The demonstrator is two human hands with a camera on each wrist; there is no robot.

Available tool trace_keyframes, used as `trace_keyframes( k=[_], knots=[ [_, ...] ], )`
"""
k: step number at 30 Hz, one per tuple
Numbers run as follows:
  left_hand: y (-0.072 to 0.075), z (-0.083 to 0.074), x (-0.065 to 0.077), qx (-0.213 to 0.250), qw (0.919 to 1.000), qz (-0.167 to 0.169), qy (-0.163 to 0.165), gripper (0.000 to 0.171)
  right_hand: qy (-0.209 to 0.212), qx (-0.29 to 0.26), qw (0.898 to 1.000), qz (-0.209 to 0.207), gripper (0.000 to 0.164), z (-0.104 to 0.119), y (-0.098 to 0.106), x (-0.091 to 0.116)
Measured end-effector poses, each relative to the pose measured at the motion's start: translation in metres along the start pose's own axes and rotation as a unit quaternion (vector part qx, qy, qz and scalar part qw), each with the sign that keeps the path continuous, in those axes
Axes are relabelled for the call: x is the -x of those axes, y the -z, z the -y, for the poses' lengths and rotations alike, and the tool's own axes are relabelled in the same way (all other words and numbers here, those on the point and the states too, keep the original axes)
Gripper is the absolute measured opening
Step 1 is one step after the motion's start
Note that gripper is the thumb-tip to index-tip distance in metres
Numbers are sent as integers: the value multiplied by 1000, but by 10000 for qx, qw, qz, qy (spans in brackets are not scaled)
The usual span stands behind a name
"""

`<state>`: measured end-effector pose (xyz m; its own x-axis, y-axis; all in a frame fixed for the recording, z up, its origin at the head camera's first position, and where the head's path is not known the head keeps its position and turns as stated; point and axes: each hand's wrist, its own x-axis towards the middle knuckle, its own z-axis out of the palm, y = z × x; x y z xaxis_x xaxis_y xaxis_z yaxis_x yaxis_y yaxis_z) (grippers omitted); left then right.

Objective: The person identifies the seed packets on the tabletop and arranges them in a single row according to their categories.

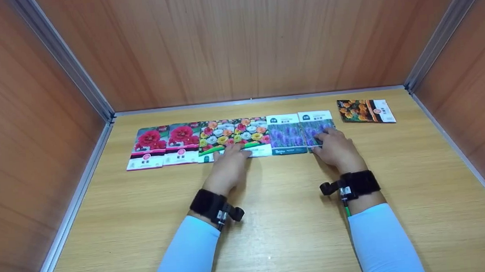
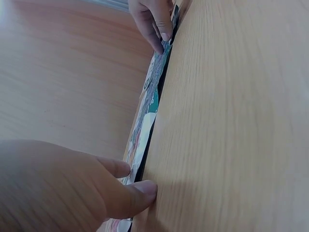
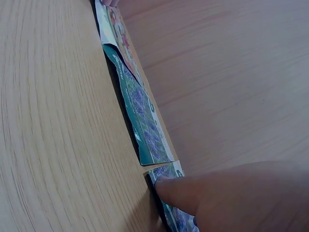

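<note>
Flower seed packets lie in a row on the table. My left hand (image 1: 230,165) touches the lower edge of the pair with mixed-colour blooms (image 1: 251,132), its thumb (image 2: 145,189) at the edge and a finger over the print. My right hand (image 1: 337,149) holds the rightmost purple-flower packet (image 1: 315,119) near its lower edge, with the index finger (image 3: 176,189) on the front. Left of that packet lies a matching purple-flower packet (image 1: 286,134); a narrow gap between the two shows in the right wrist view.
Two pink-flower packets (image 1: 148,144) overlap at the row's left end. An orange-flower packet (image 1: 357,110) lies sideways by itself at the back right. Wooden panels (image 1: 243,40) with metal edging enclose the table (image 1: 283,219) at the back and sides.
</note>
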<state>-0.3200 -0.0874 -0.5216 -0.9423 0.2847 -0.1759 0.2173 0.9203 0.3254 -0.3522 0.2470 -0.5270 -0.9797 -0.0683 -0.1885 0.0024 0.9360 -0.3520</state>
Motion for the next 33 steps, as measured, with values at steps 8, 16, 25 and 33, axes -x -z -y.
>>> trace_keyframes(
  k=[8,16,25,33],
  knots=[
    [0,0,-1,55,10000,-11,27,82,56,34,10000,47,65,0,0,0],
    [1,0,0,-41,10000,30,33,79,79,-9,9999,101,64,0,-1,-1],
    [2,-1,1,-13,10000,13,61,74,23,-76,9998,171,64,1,-1,-1],
    [0,0,1,83,9999,43,92,72,102,-15,9996,260,64,1,0,-2]
  ],
)
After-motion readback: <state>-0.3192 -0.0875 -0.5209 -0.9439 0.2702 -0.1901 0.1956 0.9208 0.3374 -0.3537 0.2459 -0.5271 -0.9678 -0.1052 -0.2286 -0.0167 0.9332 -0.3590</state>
